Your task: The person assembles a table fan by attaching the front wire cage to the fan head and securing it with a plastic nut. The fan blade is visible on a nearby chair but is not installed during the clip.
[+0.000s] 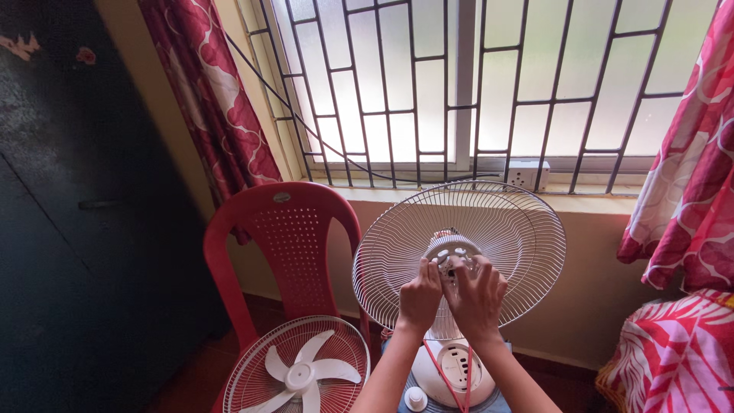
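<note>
Both hands at the fan motor hub (451,252) inside the rear grille (505,222). Left hand (420,300) and right hand (478,297) fingers curled onto the hub. Front grille with blades (298,375) rests on the red chair (287,229).

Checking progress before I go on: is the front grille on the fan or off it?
Off. The front grille with the white blade rests on the red chair; only the rear grille stays mounted, both hands at its hub.

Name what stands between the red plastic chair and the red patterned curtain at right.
In the head view, the fan's rear wire guard stands there, both hands at its hub.
</note>
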